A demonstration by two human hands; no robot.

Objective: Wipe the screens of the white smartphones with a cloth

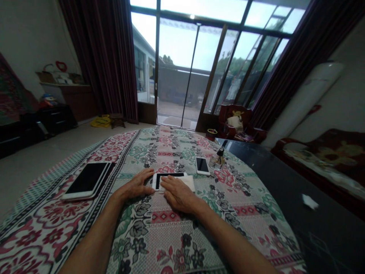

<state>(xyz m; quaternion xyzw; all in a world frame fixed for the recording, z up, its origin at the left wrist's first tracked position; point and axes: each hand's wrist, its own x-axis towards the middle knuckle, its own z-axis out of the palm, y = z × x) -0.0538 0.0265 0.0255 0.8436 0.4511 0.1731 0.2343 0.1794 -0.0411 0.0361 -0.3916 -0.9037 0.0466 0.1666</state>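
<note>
A white smartphone (pixel 156 182) with a dark screen lies flat on the flowered tablecloth in front of me. At its left end is my left hand (pixel 139 183), fingers at the far corner and thumb at the near corner, gripping that end. My right hand (pixel 179 193) presses a folded white tissue or cloth (pixel 188 182) onto the screen, its fingers laid over it. The right part of the phone is mostly hidden under the white piece and the hand.
Stacked tablets (pixel 85 179) lie at the left. Another white phone (pixel 202 165) is beyond my right hand, beside a small glass bottle (pixel 217 161) with a dark brush-like top. A crumpled white tissue (pixel 310 201) sits on the dark table surface (pixel 273 182) at the right.
</note>
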